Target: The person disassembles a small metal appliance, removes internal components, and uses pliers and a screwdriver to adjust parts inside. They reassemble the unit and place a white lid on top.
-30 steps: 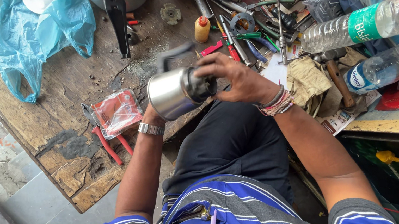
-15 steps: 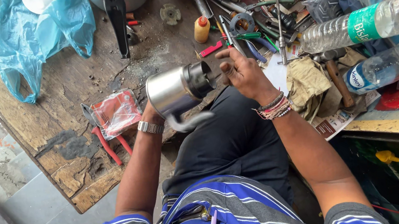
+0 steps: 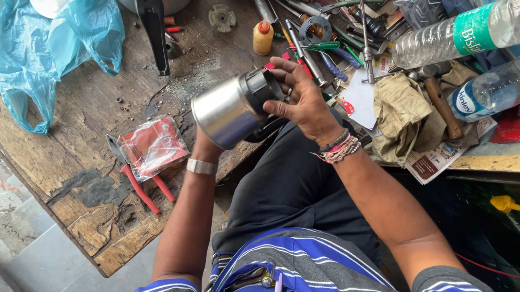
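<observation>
A shiny steel jar (image 3: 222,112) with a black base (image 3: 260,90) is held on its side above a worn wooden bench (image 3: 86,107). My left hand (image 3: 207,148) grips the steel body from underneath, mostly hidden behind it. My right hand (image 3: 298,100) wraps around the black base end, fingers curled over it. A metal bangle is on my left wrist and thread bands are on my right wrist.
Red-handled pliers (image 3: 139,188) and a red packet (image 3: 153,146) lie left of the jar. A blue plastic bag (image 3: 32,43), a pot with a black handle (image 3: 151,18), a small yellow bottle (image 3: 263,37), scattered tools (image 3: 325,33), two plastic bottles (image 3: 482,27) and a cloth (image 3: 402,111) crowd the bench.
The jar has been turned and lifted slightly to the right. My right hand has shifted from covering the jar's end to gripping the black base.
</observation>
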`<state>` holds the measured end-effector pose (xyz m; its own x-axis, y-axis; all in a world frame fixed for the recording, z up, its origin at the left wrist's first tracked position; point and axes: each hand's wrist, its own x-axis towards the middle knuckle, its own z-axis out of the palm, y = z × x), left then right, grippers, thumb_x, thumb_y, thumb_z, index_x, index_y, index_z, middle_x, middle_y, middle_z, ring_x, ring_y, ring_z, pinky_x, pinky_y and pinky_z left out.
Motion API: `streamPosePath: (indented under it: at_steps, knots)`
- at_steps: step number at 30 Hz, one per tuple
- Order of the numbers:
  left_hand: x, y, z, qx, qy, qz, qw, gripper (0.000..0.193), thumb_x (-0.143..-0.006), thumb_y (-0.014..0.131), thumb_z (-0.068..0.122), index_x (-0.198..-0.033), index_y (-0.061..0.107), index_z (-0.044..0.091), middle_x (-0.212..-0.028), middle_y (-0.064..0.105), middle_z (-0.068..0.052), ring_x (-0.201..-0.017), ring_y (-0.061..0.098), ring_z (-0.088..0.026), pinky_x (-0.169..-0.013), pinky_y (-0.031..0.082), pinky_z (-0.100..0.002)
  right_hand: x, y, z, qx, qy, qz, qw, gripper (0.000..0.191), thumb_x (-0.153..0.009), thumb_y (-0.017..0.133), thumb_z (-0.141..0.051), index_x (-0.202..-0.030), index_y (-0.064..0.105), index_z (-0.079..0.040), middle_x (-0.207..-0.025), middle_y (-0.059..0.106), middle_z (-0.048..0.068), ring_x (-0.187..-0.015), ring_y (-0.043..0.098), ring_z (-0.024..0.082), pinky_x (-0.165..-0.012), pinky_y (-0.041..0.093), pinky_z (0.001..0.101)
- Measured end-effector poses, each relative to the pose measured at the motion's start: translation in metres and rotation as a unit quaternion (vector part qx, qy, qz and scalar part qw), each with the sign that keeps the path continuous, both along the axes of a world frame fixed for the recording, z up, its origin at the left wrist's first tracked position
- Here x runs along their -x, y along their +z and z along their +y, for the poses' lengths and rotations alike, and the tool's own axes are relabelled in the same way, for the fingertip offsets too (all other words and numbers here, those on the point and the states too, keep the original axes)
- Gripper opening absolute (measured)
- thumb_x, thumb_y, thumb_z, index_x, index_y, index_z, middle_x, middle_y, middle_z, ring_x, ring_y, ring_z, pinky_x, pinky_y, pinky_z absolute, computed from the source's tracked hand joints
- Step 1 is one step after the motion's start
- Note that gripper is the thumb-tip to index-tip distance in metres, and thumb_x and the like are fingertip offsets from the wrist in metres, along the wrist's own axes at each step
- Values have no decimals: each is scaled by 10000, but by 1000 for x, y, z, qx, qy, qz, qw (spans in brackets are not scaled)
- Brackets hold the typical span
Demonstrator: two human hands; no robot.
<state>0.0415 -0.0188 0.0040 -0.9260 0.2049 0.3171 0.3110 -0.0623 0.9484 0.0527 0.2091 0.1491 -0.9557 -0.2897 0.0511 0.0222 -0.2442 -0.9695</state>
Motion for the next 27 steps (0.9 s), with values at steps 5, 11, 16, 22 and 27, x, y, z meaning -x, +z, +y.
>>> streamPosePath:
  at_steps: [5, 11, 16, 22, 27]
  knots:
    - [-11, 20, 24, -472, -44, -334, 815, 529, -895, 587, 443, -1273, 609, 73, -1173, 721, -124, -1053, 719, -250, -860, 641, -385, 1, -7, 0, 131, -65, -115, 982, 837, -812, 862, -92, -1488, 368, -80, -1277, 622, 171, -1157, 653, 253, -974, 594, 414]
    - [-5, 59, 18, -336, -135, -282, 889, 373, -1069, 689, 97, -1385, 565, -56, -1235, 654, -178, -1040, 680, -262, -873, 615, -385, -1, -6, 1, 71, -60, -20, 995, 849, -850, 880, -83, -1515, 352, -62, -1295, 643, 157, -1190, 661, 219, -1030, 594, 371]
    - [-24, 68, 27, -272, -42, -162, 948, 429, -983, 634, 211, -1346, 558, -6, -1239, 685, -184, -1070, 727, -262, -888, 653, -398, 3, -5, -1, 73, -107, -168, 977, 842, -818, 857, -153, -1492, 367, -34, -1162, 669, 173, -1036, 685, 253, -851, 619, 422]
    - [-12, 44, 13, -420, -173, -394, 799, 402, -1145, 535, 233, -1419, 555, -60, -1241, 669, -250, -1031, 704, -339, -839, 615, -423, -5, -9, 7, 12, -27, -13, 999, 895, -849, 898, -145, -1536, 333, -48, -1303, 647, 161, -1197, 661, 213, -1011, 606, 330]
    - [-13, 31, 8, -528, -196, -412, 716, 399, -1067, 450, 220, -1388, 549, 4, -1332, 656, -188, -1175, 677, -309, -976, 607, -476, 13, -29, 42, 3, -36, -15, 999, 648, -910, 826, -273, -1427, 495, -64, -1265, 693, 141, -1127, 692, 190, -848, 638, 330]
